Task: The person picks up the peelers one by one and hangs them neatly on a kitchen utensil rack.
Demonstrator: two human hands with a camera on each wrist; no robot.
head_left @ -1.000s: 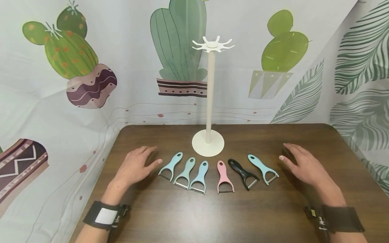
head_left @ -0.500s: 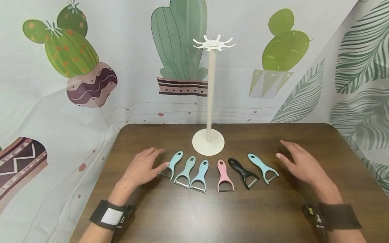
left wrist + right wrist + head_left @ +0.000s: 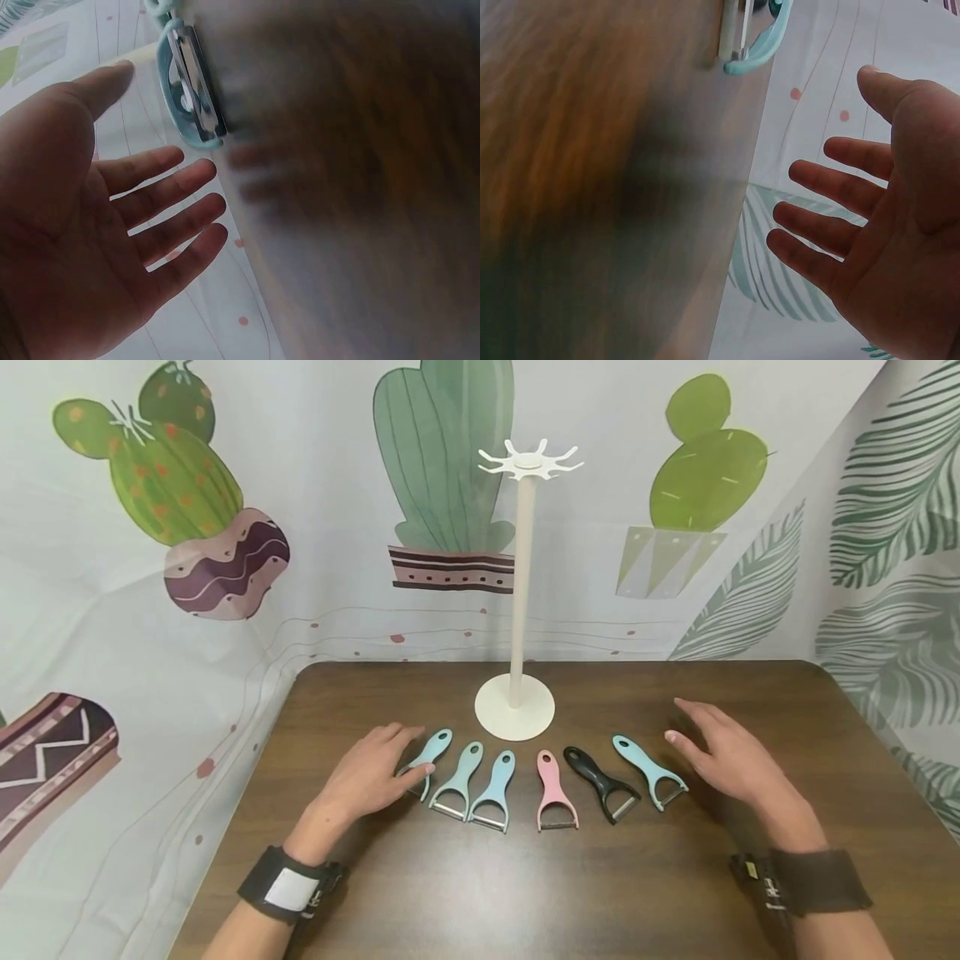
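Several Y-shaped peelers lie in a fan on the brown table. My left hand [image 3: 372, 774] hovers with fingers spread at the leftmost light-blue peeler [image 3: 437, 744], its thumb hiding part of that peeler's head; the left wrist view shows the hand holding nothing, near a peeler head [image 3: 178, 97]. Rightward lie a green peeler [image 3: 466, 768], a second blue peeler [image 3: 498, 779], a pink peeler [image 3: 550, 779] and a black peeler [image 3: 596, 774]. Beside the rightmost blue peeler [image 3: 642, 762], my right hand [image 3: 738, 756] is apart from it with fingers extended, holding nothing.
A white stand [image 3: 521, 585] with a round base and a ring of hooks on top rises behind the peelers. The brown table [image 3: 555, 902] reaches a cloth backdrop [image 3: 585, 560] printed with cacti and leaves. Black bands with cameras circle both wrists.
My left hand has moved right until its thumb overlaps the leftmost blue peeler. My right hand has drifted slightly left toward the rightmost peeler. The peelers and stand keep their places.
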